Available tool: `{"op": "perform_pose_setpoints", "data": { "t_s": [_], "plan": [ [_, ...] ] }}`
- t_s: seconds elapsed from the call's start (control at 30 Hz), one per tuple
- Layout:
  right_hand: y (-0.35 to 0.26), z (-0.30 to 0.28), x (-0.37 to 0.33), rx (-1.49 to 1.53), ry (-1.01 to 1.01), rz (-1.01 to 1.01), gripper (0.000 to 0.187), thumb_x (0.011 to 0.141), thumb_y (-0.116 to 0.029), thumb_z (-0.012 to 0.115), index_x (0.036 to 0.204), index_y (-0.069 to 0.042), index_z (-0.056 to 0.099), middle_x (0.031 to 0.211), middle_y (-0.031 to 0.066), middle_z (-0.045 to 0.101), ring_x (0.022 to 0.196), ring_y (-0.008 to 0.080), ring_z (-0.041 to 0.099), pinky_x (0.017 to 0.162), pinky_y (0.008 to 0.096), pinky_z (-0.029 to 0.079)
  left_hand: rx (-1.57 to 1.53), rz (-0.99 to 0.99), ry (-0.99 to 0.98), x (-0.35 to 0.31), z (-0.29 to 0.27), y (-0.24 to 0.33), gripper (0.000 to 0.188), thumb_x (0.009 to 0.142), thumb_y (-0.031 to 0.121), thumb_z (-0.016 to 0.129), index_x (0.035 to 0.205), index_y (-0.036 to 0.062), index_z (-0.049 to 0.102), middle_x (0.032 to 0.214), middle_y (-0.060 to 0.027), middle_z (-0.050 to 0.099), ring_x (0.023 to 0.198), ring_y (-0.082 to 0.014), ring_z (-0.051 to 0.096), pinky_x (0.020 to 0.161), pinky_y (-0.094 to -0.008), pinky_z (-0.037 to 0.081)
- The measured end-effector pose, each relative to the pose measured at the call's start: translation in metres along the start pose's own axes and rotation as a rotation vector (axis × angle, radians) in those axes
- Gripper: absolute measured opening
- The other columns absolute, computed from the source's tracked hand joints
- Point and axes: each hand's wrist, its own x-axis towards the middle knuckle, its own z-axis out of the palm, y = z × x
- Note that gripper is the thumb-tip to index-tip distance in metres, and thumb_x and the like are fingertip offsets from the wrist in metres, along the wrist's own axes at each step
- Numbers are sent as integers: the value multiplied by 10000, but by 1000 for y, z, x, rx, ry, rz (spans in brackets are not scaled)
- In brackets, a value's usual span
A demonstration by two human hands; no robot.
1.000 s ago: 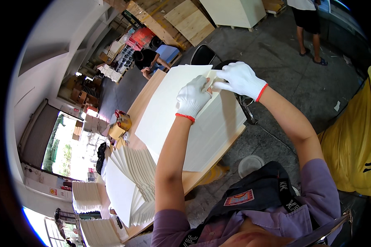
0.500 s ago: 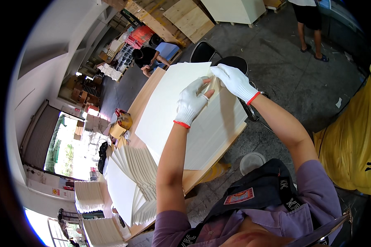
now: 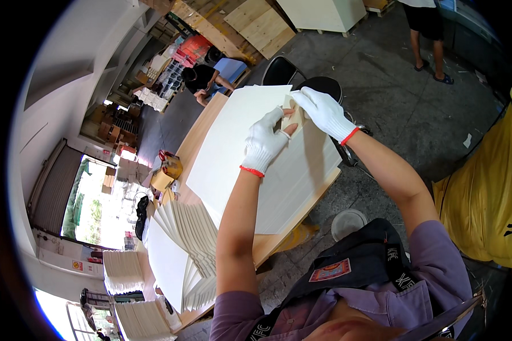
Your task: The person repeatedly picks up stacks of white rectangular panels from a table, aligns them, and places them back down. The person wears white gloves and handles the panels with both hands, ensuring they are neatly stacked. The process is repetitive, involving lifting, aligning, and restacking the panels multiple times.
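A large stack of white paper sheets (image 3: 227, 145) lies on a wooden table. At its far right corner, my left hand (image 3: 265, 139), in a white glove with bare thumb and fingertips showing, grips the raised sheet edges. My right hand (image 3: 323, 112), gloved in white with a red cuff, is closed on the same corner, its fingertips pressed against the paper. How many sheets lie between my fingers is hidden. Nearer and to the left, a second stack of sheets (image 3: 193, 227) is fanned out in a bent pile.
The wooden table (image 3: 196, 128) shows along the far edge. Beyond it stand black chairs (image 3: 281, 73). A white bucket (image 3: 348, 224) sits on the floor and a yellow sack (image 3: 483, 187) at right. Two people (image 3: 202, 82) are farther off. More paper stacks (image 3: 122, 270) stand at left.
My left hand has shifted very slightly right, and the raised paper corner shows a little wider between the hands. My right hand stays almost in place.
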Motion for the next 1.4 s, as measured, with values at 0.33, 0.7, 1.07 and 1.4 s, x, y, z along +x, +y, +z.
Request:
{"op": "perform_pose_setpoints", "data": {
  "t_s": [0.33,0.7,1.07,1.4],
  "plan": [
    [-12,-5,-1,-6,-49,88,473,1034,-450,428,943,-3,553,814,137,564,742,252,553,715,362,440,-35,175,136,-4,2,-1,293,946,190,610,1235,181,662,1057,-160,692,871,-296,678,809,-357,522],
    [-3,-4,0,-2,-32,73,474,1002,-500,426,953,-54,578,863,206,633,848,399,619,718,455,452,53,-36,-21,-2,-1,10,332,904,240,688,1230,183,666,1084,-143,688,918,-292,675,838,-369,519],
    [-6,-5,0,21,-42,95,501,1000,-519,424,915,-46,568,825,198,610,817,391,607,708,444,443,37,160,79,-2,3,0,340,899,152,685,1239,133,671,706,-30,534,637,-109,515,636,-274,445],
    [-4,-3,-1,84,-19,93,410,1029,-389,489,888,-5,522,744,81,470,695,173,452,691,333,416,29,115,70,-1,5,-4,242,950,163,589,1176,141,672,885,-112,650,783,-185,612,746,-318,500]
  ]
}}
